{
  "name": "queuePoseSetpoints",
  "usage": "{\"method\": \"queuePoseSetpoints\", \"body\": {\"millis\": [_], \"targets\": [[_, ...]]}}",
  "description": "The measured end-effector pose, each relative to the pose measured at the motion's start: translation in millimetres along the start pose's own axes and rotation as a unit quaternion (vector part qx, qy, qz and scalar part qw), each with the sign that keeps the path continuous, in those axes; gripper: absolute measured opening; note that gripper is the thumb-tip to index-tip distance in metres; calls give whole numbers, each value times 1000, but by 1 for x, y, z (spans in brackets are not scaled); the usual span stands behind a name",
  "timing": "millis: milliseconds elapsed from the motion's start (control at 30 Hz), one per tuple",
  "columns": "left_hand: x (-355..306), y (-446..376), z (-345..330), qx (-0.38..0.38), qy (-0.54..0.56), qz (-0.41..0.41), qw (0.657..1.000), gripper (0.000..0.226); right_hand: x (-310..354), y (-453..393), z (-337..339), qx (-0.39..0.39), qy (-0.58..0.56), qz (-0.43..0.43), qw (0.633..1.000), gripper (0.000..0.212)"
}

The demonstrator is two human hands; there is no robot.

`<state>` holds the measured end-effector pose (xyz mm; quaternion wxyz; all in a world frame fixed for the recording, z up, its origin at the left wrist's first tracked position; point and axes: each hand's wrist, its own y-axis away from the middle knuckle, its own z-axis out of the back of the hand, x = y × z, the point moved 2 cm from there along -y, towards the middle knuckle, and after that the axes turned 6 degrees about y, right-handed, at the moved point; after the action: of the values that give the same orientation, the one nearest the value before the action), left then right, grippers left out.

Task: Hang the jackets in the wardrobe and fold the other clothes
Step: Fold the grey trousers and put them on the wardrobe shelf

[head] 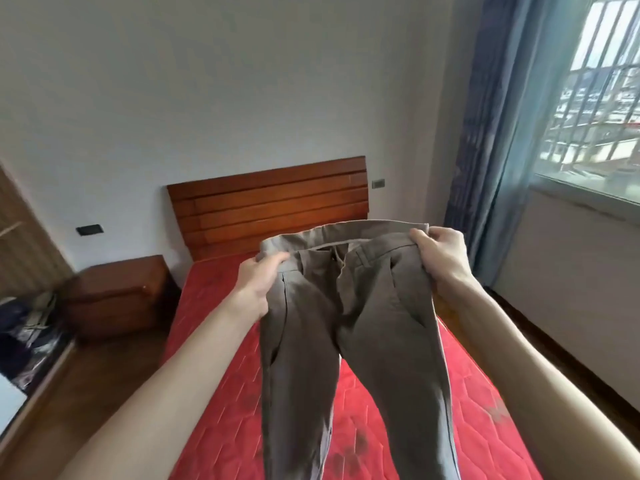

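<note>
- Both hands are up over the bed, and a pair of brown trousers (356,341) hangs between them, front side facing the camera.
- The left hand (258,282) pinches the waistband at its left corner, fingers curled over the top edge, thumb side against the cloth.
- The right hand (438,261) grips the waistband's right corner, fingers wrapped tight round the bunched fabric.
- The waistband is stretched wide and gapes open at the top; the fly sits in the middle, a slanted pocket shows on each hip.
- Both legs drop straight down side by side, parting just below the crotch, and run out of the bottom of the picture.
- Beneath them lies the red quilted mattress (214,358), with a few dark blotches near the trouser legs.
- A slatted wooden headboard (270,202) stands against the white wall behind.
- A wooden nightstand (117,296) sits just left of the bed, with a heap of dark clothes (27,327) beside it at the left edge.
- On the right, a blue curtain (491,133) hangs beside a barred window (602,91).
</note>
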<state>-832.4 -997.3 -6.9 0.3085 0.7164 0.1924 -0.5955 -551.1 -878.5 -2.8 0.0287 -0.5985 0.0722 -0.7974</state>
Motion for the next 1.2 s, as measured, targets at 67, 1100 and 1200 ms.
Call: {"method": "queuePoseSetpoints", "body": {"millis": [67, 1100, 1200], "targets": [[-1, -11, -4, 3, 21, -8, 1000, 31, 1, -3, -23, -10, -1, -2, 1000, 40], [-15, -47, -13, 12, -33, -279, 960, 15, 28, 49, -180, 159, -49, 261, 951, 30], [-17, -41, -25, -9, 16, -260, 965, 7, 28, 48, -185, 164, -54, 276, 946, 50]]}}
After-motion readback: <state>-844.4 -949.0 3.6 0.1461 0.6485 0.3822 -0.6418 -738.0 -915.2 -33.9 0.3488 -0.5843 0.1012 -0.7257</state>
